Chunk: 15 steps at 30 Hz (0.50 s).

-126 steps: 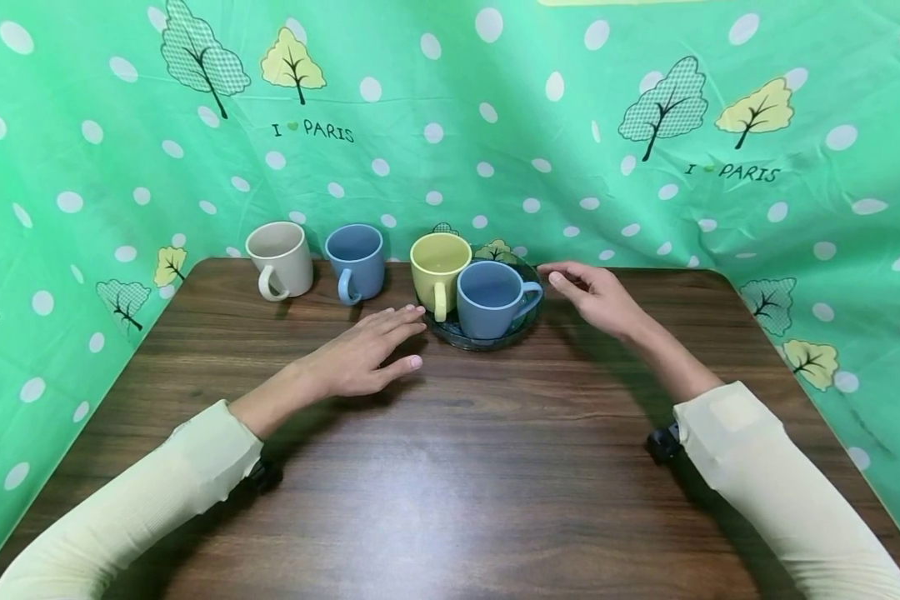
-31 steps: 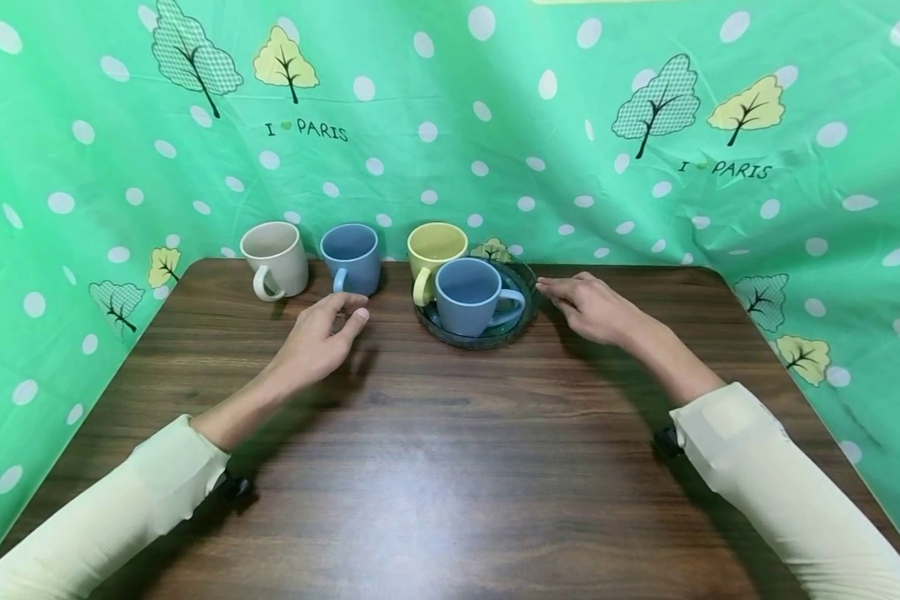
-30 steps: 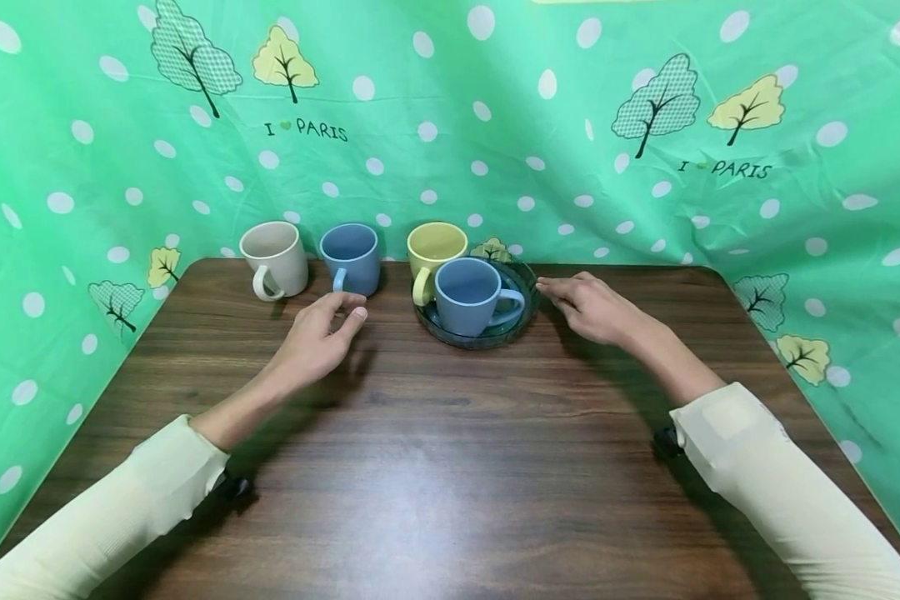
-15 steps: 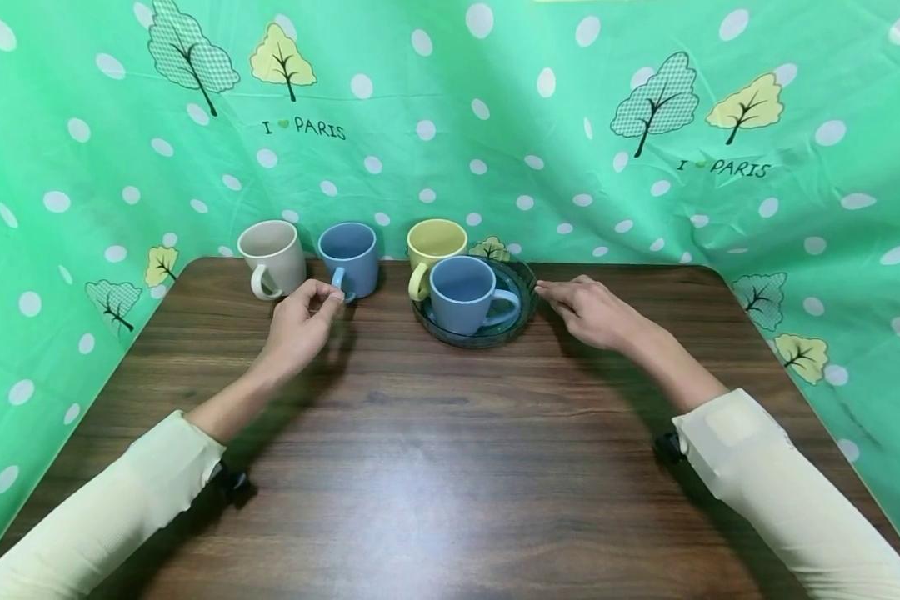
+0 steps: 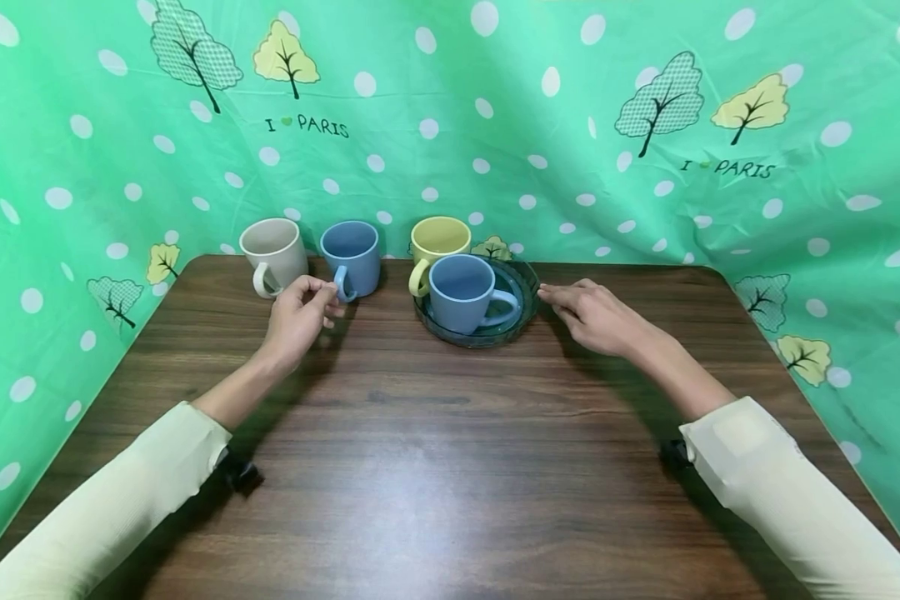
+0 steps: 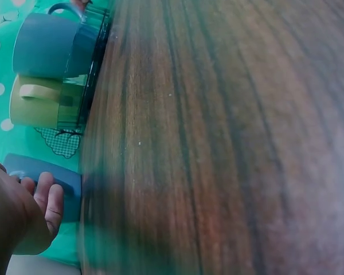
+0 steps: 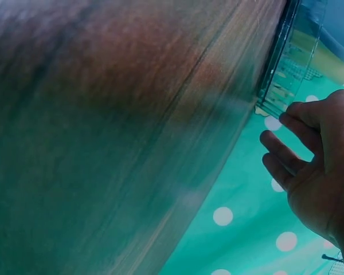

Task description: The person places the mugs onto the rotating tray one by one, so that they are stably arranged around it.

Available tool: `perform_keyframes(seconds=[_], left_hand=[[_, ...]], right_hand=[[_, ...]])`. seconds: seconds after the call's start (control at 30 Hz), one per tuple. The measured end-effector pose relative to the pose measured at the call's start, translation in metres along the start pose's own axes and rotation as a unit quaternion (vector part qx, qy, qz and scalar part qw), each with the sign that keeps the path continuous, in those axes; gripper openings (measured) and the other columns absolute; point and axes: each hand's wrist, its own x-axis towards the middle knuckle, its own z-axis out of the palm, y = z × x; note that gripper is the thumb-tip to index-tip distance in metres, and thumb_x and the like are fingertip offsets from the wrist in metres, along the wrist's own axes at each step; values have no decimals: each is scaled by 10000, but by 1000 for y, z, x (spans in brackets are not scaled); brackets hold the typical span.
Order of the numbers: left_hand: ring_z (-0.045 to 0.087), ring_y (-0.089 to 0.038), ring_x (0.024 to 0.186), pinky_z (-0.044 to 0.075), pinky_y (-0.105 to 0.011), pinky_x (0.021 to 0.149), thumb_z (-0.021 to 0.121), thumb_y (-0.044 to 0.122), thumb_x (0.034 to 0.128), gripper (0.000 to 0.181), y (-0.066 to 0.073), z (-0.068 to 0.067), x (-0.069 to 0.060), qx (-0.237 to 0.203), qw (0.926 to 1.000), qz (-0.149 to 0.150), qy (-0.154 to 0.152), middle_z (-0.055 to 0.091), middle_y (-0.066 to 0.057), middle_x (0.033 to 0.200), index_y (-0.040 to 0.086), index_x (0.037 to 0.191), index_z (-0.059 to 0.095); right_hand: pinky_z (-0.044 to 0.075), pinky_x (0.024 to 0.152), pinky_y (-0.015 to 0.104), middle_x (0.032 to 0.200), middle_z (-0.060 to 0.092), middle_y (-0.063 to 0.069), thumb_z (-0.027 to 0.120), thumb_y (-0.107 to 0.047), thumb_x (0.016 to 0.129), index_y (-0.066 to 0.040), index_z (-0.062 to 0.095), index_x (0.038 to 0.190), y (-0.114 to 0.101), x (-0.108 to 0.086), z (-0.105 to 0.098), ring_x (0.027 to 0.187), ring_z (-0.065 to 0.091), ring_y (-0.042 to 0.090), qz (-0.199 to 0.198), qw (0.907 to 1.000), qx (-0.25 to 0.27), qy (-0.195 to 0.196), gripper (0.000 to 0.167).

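Left grip pinches the handle of the blue mug beside the grey mug; grasping seems the step, lifting would call for steadiness.

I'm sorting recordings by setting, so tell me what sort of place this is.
Probably a staged tabletop recording spot: a printed green cloth hangs behind and beside a wood-grained table, and a small black device sits at each cuff.
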Motion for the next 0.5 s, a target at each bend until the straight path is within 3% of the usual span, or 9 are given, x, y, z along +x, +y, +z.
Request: perform_keyframes(seconds=[0.27, 0.5], left_hand=[[774, -90, 848, 655, -222, 712, 670, 336, 1157, 249, -3, 0, 6, -500, 9987, -115, 38, 713, -25, 1027, 99, 1115, 605], [760, -68, 795, 663, -218, 684, 705, 437, 1126, 324, -9, -2, 15, -973, 9946, -325, -147, 732, 39, 974, 128, 1090, 614]], right_hand=[[512, 1196, 633, 1625, 612, 254, 577, -4, 1133, 71, 643, 1526, 1, -2, 1, 1433, 644, 487, 1, 10000, -41, -8, 406], [511, 1202, 630, 1649, 591, 241, 585, -6, 1135, 53, 623, 1552, 0, -2, 2, 1451, 636, 475, 2, 10000, 12, -30, 423]])
